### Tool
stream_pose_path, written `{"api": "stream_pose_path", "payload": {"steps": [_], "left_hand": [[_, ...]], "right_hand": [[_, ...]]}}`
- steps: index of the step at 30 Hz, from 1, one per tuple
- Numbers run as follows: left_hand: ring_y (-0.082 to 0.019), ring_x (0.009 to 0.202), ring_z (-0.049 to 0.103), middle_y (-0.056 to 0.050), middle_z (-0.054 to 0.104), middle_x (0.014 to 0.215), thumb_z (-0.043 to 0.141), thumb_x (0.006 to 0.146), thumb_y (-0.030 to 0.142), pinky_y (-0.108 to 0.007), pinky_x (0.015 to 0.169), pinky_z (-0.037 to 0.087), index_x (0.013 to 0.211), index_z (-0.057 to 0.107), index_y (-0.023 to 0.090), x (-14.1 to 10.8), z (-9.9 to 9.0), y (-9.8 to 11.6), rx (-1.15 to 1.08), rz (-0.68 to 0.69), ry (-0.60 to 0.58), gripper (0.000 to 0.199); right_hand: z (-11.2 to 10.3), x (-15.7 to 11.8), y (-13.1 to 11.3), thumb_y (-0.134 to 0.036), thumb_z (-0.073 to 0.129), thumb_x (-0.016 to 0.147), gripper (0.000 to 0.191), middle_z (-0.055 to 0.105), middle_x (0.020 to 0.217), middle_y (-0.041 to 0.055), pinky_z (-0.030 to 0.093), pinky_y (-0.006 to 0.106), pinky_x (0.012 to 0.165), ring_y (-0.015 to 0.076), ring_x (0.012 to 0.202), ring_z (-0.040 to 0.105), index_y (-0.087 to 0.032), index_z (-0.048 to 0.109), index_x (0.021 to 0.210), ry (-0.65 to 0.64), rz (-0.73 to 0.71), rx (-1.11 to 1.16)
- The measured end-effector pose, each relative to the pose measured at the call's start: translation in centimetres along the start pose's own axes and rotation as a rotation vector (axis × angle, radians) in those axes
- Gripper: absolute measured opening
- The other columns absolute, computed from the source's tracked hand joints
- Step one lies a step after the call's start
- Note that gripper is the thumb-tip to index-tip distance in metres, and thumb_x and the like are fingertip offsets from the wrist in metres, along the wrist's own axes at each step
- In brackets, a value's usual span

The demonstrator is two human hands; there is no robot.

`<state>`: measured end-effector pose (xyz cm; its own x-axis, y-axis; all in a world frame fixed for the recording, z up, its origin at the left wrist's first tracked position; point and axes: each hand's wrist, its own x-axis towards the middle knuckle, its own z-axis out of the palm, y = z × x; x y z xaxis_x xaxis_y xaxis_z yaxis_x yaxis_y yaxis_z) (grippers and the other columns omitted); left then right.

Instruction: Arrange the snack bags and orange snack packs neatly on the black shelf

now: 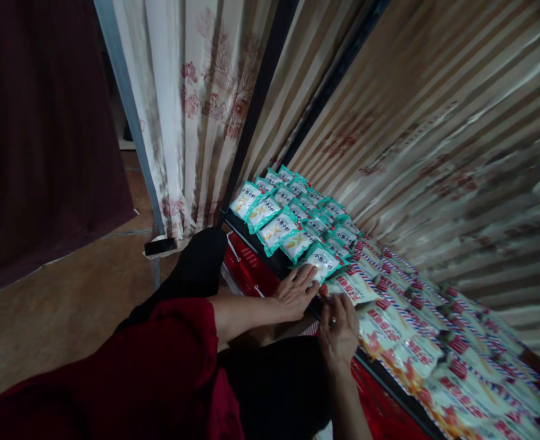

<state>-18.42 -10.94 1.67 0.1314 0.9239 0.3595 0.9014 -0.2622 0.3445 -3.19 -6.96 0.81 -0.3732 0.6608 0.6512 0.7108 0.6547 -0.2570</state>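
Green packet [324,259] is being touched by the left hand [296,291] at the bench [391,380] front edge, fingers flat, packet extending beyond them; right hand [340,330] is being held curled beside red-lettered packet [354,285], grip can't be told.

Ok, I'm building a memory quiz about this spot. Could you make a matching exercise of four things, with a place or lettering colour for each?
1. teal-edged plastic packets
2. white plastic packets with striped edges
3. red perforated plastic container
4. dark maroon cloth

A. below the black ledge
B. at the picture's far left
C. nearest the left hand
D. large red lettering

Pairs: 1-C, 2-D, 3-A, 4-B
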Motion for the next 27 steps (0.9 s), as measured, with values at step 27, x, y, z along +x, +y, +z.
{"api": "stream_pose_path", "payload": {"steps": [27], "left_hand": [[-0.029,0.14,0.009,-0.021,0.018,0.15,0.055,0.072,0.016,-0.041,0.112,0.016,0.131,0.036,0.005,-1.6,0.6,-0.3,-0.062,-0.033,-0.008,0.062]], "right_hand": [[-0.6,-0.1,-0.7,-0.03,0.042,0.087,0.035,0.056,0.122,0.0182,0.041,0.051,0.096,0.0291,0.113,0.053,-0.011,0.063,0.108,-0.038,0.018,0.044]]}}
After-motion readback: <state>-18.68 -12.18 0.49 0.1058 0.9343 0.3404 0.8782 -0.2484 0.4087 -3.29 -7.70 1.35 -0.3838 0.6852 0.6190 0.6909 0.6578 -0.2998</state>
